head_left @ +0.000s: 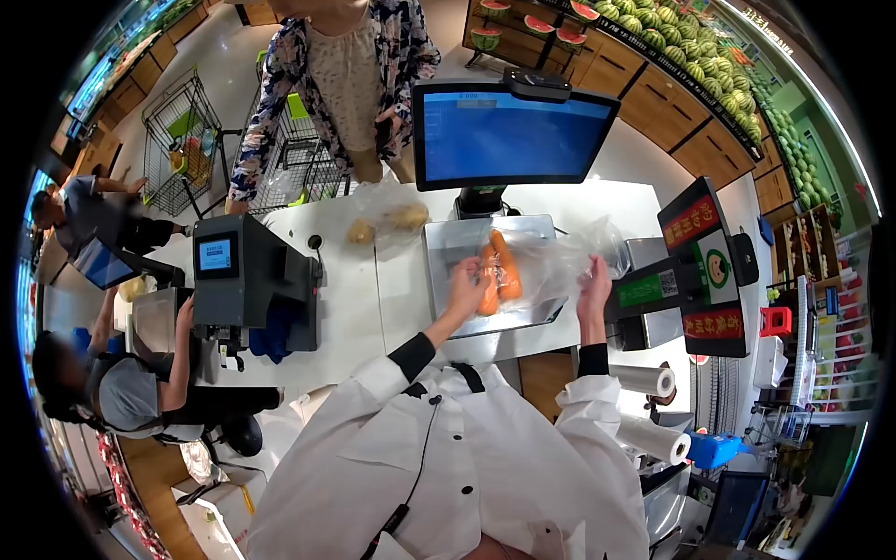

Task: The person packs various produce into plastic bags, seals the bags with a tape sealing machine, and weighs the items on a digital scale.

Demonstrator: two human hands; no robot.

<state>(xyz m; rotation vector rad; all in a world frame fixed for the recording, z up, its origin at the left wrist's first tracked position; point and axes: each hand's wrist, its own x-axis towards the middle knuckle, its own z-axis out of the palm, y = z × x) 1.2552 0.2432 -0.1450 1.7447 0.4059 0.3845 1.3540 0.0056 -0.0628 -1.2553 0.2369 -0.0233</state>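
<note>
A clear plastic bag (551,257) with several orange carrots (505,266) in it lies over the metal scale plate (448,271). At the left side of the carrots, my left hand (466,289) has its fingers closed on the bag. My right hand (594,285) pinches the bag's other end, past the plate's right edge. Another clear bag with yellowish produce (407,217) rests on the white counter, left of the plate and behind it. Behind the plate stands a monitor (513,135) with a blue screen.
A dark label printer (252,280) stands on the counter (345,299) at left. Signs (714,271) and plastic rolls (653,439) are at right. One person (345,84) stands across the counter by carts; a co-worker (135,392) is at far left.
</note>
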